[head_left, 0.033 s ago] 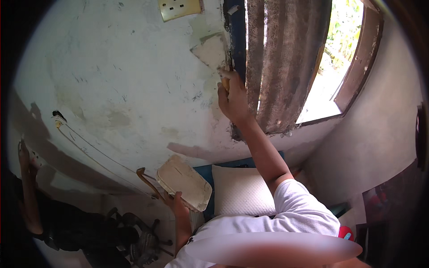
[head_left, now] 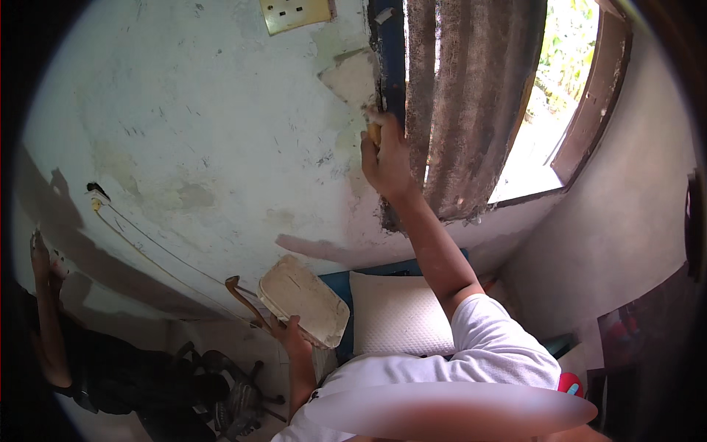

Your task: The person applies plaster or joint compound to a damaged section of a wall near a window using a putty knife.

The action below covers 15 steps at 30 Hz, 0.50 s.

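Observation:
My right hand [head_left: 387, 158] grips the yellow handle [head_left: 374, 132] of a putty knife. Its wide blade [head_left: 350, 77] lies against the patchy white wall [head_left: 184, 118], just left of the dark window frame [head_left: 394, 74]. Low in the middle, my left hand [head_left: 293, 335] holds a shallow, stained cream plastic tray [head_left: 302, 298], thumb at its near side. A curved brown wooden piece [head_left: 234, 283] sticks out behind the tray; I cannot tell what it belongs to.
An open window [head_left: 560, 59] with a brown curtain [head_left: 460, 103] is at right. A white pillow [head_left: 398, 313] lies below. Another person in dark clothes [head_left: 118, 353] works at left beside a wheeled chair [head_left: 232, 390]. A socket plate [head_left: 294, 15] and plugged cords [head_left: 125, 228] are on the wall.
My right hand and the blade have shifted slightly upward and to the right along the wall. My left hand and the tray look the same.

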{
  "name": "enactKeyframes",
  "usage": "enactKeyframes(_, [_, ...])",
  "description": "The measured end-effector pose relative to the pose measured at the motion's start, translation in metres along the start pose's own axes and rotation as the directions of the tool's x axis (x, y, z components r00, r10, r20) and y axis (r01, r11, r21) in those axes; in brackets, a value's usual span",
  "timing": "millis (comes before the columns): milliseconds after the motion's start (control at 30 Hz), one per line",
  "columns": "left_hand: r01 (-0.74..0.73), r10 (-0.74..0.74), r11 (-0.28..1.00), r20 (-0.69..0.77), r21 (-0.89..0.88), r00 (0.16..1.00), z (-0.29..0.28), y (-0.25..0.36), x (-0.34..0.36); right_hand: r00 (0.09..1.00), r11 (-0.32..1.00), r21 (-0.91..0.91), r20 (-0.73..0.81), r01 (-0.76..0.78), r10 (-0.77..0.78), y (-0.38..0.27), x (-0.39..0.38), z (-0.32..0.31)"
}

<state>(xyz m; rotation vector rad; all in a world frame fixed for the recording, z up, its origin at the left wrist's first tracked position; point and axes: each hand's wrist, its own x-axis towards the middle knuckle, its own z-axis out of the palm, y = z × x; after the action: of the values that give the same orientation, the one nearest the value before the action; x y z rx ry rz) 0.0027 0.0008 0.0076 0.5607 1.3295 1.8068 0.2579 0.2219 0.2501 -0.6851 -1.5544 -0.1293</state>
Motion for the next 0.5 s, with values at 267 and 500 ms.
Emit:
enactKeyframes(267, [-0.037, 0.037, 0.997, -0.004, -0.070, 0.999, -0.002, -0.004, 0.000, 1.000, 0.999, 0.033, -0.013, 0.029, -0.028, 0.015, 0.017, 0.008])
enactKeyframes(500, [-0.016, 0.010, 0.996, -0.076, -0.083, 0.997, 0.008, 0.002, -0.005, 0.998, 0.999, 0.042, 0.055, -0.026, 0.024, -0.003, -0.013, 0.008])
